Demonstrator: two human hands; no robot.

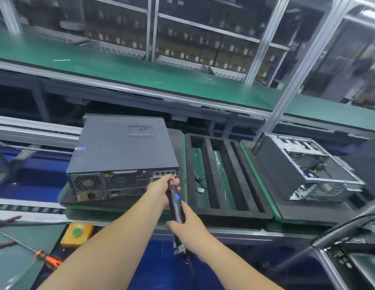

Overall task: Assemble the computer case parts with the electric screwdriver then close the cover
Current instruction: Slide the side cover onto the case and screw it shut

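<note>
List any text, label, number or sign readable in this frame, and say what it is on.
No text can be read.
Electric screwdriver: blue lit display, too blurred to read.
Closed computer case: small blue sticker on its left edge, too small to read.
Boxes on the shelves: pale labels, blurred.

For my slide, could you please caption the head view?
Both hands steady an electric screwdriver at the closed computer case's rear corner: left hand near the tip, right hand lower.
</note>
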